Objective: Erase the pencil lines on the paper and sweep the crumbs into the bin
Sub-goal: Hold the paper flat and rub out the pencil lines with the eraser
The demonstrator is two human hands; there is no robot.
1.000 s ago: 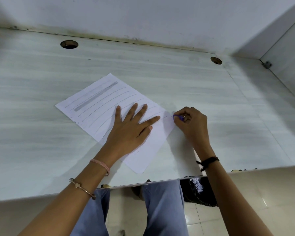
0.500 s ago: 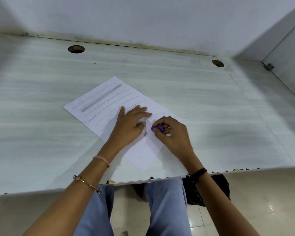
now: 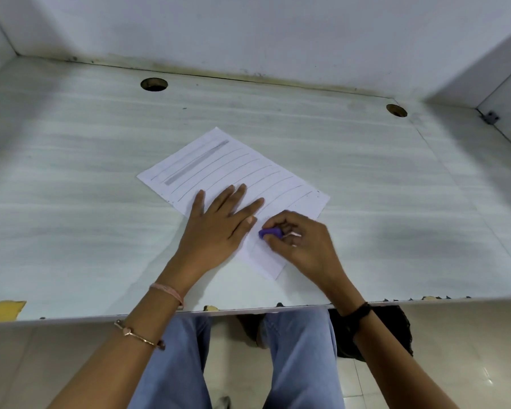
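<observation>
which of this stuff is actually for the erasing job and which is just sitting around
For the job: paper, pencil lines, purple eraser in the right hand, left hand flat on the paper.

Lying about: round holes, yellow scrap at the desk edge, wall bracket.

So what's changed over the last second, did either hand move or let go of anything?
The right hand, pinching the purple eraser, slid inward from the right edge of the paper and now lies close beside the left hand. Nothing was let go. The left hand stayed flat on the paper, pressing it down; the pencil marks further up look unchanged.
</observation>
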